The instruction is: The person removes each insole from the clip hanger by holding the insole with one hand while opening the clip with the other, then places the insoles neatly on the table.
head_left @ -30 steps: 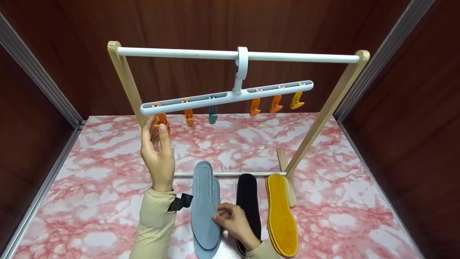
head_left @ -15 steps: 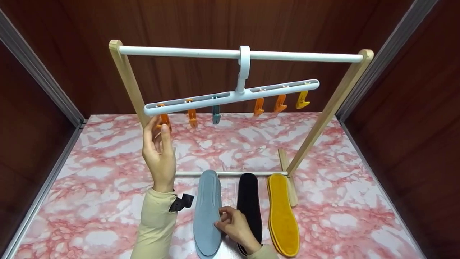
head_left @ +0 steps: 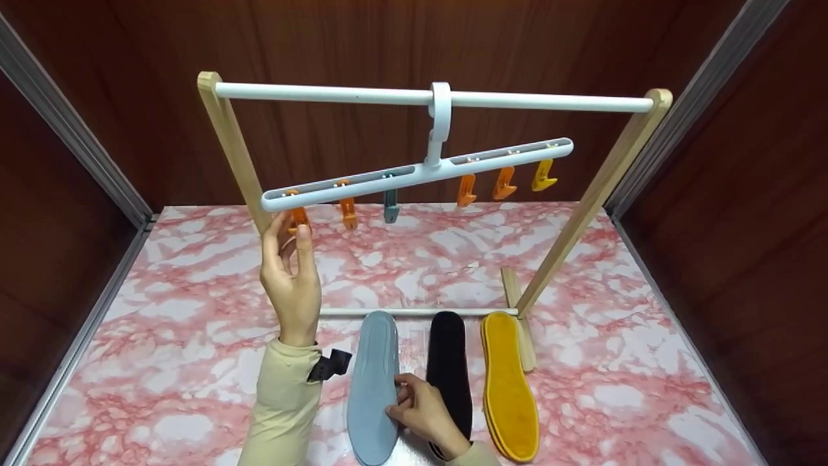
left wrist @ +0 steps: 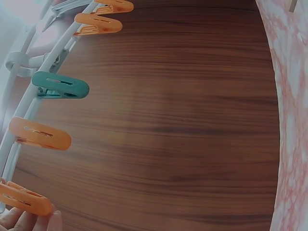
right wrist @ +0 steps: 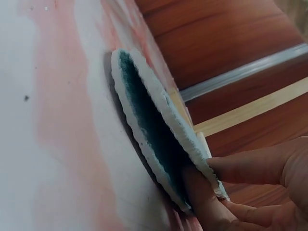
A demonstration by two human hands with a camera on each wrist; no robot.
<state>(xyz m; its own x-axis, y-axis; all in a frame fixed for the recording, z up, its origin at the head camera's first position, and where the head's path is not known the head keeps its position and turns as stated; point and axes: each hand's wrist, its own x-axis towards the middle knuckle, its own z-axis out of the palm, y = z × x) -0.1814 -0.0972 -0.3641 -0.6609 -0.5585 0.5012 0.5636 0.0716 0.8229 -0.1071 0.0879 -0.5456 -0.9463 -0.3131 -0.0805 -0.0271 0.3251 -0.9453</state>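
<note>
At the left end of a white clip hanger [head_left: 362,188], my left hand [head_left: 292,278] pinches an orange clip [head_left: 299,217]; in the left wrist view its fingertips lie against the underside of that orange clip [left wrist: 24,198]. Down on the table, my right hand [head_left: 424,409] pinches the right edge of a grey-blue insole [head_left: 370,401]. The right wrist view shows this upper insole [right wrist: 166,108] tilted up from a second insole [right wrist: 137,132] under it. One fingertip [right wrist: 197,187] reaches into the gap between the two, while another finger presses the outer face.
The hanger hooks over the white rod [head_left: 550,102] of a wooden rack [head_left: 566,217]. Along it hang other orange clips [head_left: 348,212], a green clip [head_left: 391,206] and a yellow clip [head_left: 543,176]. Black insoles [head_left: 446,349] and yellow insoles [head_left: 511,395] lie right of the grey-blue pair.
The upper grey-blue insole has come back toward me and slightly right, now covering the lower one in the head view. My left hand stays on the orange clip, shifting slightly right.
</note>
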